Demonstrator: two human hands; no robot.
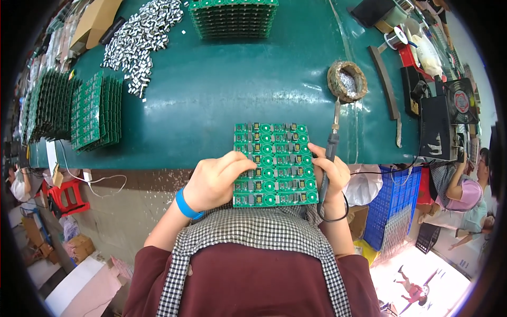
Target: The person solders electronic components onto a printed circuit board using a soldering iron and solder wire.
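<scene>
A green circuit board panel [272, 182], with rows of small components and round pads, is tilted up in front of me at the table's near edge. My left hand [214, 177] is closed at its left side, fingertips resting on the board's face; whether a small part is under them is hidden. My right hand [332, 171] grips a soldering iron [331, 148] and touches the panel's right edge with its fingers. The iron's tip points away from me, at the near rim of a round, crusted pot [347, 82] with silvery material inside.
Loose silver components [142, 39] lie heaped at the far left. Stacked board panels [87, 113] stand at left, and another stack [232, 18] at the back. A grey bar [385, 82], a solder wire spool [396, 38] and a black fan box [438, 127] occupy the right.
</scene>
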